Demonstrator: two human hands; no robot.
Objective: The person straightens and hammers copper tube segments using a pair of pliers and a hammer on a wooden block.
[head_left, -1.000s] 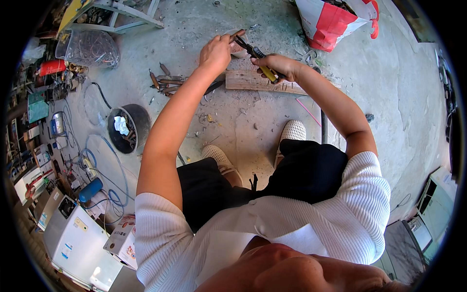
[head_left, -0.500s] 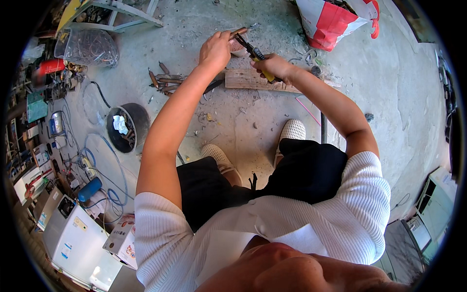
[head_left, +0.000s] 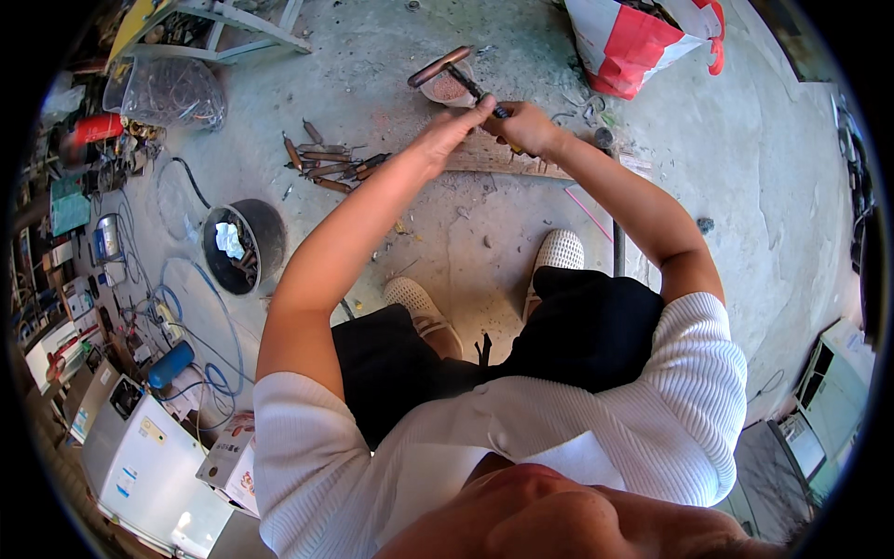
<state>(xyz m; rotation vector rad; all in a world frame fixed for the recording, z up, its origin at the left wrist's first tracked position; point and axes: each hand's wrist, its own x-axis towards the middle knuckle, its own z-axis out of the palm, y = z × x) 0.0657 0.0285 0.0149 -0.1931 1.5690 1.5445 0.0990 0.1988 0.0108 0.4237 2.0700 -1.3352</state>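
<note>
Ahead of me, a pair of pliers [head_left: 470, 86] with dark jaws and partly hidden black-and-yellow handles clamps a brown copper-coloured tube [head_left: 438, 67]. My right hand [head_left: 529, 129] is closed around the handles. My left hand [head_left: 452, 137] has come against the handles from the left, its thumb along them; its other fingers are mostly hidden underneath. Beneath the tube stands a small pale bowl [head_left: 450, 88] of pinkish bits. Both hands hover over a worn wooden board [head_left: 498, 160] on the floor. Several similar tubes [head_left: 326, 168] lie in a pile left of the board.
A black bucket [head_left: 272, 238] holding tubes and a white crumpled piece stands at left. A red-and-white bag [head_left: 633, 47] is at the far right. Hoses, tools and boxes [head_left: 228, 461] crowd the left side. A dark bar [head_left: 618, 247] stands near my right knee.
My left hand has let go of the tube and moved right and nearer, onto the pliers' handles. The tube has shifted left and now hangs in the jaws alone.
</note>
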